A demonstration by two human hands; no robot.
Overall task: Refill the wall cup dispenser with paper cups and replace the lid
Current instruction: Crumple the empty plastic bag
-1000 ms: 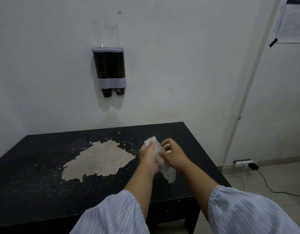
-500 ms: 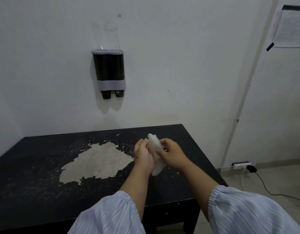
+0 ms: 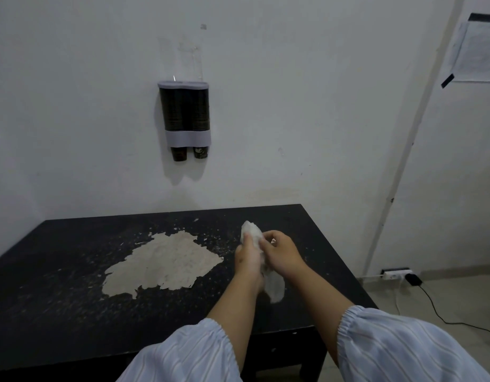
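Crumpling a pale plastic wrapper (image 3: 265, 260) above the black table (image 3: 73, 312), we work with both hands close together, well below the wall cup dispenser (image 3: 184, 117) we are meant to be tending. Our left hand (image 3: 248, 257) has its fingers curled round the wrapper's upper part, and our right hand (image 3: 283, 253) pinches the same wrapper from the other side; a loose tail hangs beneath our wrists.

We judge this to be tidying after the loading, since the wrapper looks empty and no loose cups lie on the table. Done well, it means balling the film tight so that nothing trails, and keeping it clear of the table's large pale worn patch (image 3: 164, 266) and the flecks around it.

Mounted on the white wall, the dispenser has twin clear tubes, and both look packed with dark paper cups (image 3: 183, 110) almost to the top. One cup pokes out under the grey band at the foot of each tube. A grey lid (image 3: 183, 84) appears to sit across both tubes already, though we cannot tell from here whether it is pressed fully home.
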